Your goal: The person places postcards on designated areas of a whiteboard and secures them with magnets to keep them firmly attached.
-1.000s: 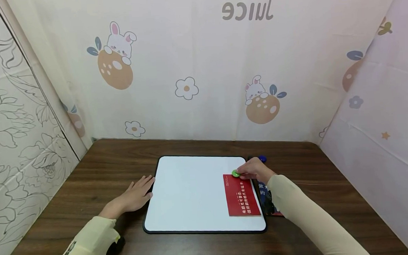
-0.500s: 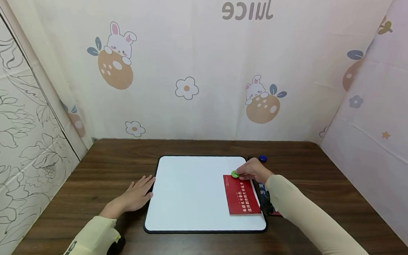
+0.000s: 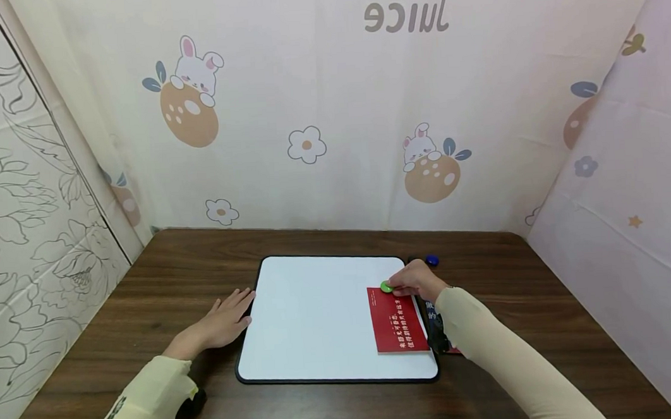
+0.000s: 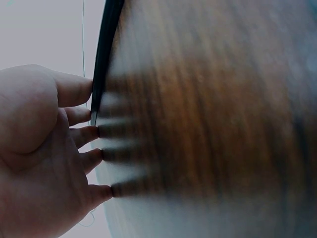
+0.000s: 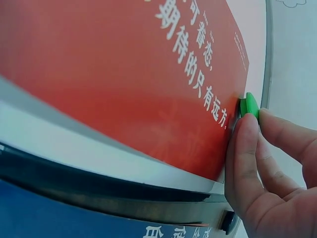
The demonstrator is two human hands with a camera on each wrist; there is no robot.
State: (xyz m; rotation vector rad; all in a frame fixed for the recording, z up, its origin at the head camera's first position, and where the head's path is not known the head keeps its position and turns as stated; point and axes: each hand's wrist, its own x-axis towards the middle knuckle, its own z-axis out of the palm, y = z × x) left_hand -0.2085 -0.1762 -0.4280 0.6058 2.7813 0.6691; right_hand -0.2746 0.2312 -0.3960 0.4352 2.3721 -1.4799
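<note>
A whiteboard [image 3: 319,324] with a black rim lies on the table, and a red card [image 3: 395,326] with white characters lies over its right side. My right hand [image 3: 419,280] pinches a round green magnet [image 3: 386,286] between thumb and fingers at the card's far edge. In the right wrist view, the green magnet [image 5: 252,104] overlaps the red card [image 5: 124,79] at its corner. My left hand [image 3: 219,323] touches the board's left edge with straight, spread fingers. From the left wrist, that hand's fingertips [image 4: 91,131] reach the table beside the black rim [image 4: 106,44].
A blue round magnet [image 3: 432,261] sits beyond the board's far right corner. Right of the board, a dark blue card [image 3: 432,312] with white characters shows partly under my right wrist. Patterned curtains [image 3: 319,109] stand behind the wooden table [image 3: 300,410] and along both sides.
My right hand has shifted slightly toward the left and near side with the green magnet. The red card's near edge has moved a little. My left hand stays in place.
</note>
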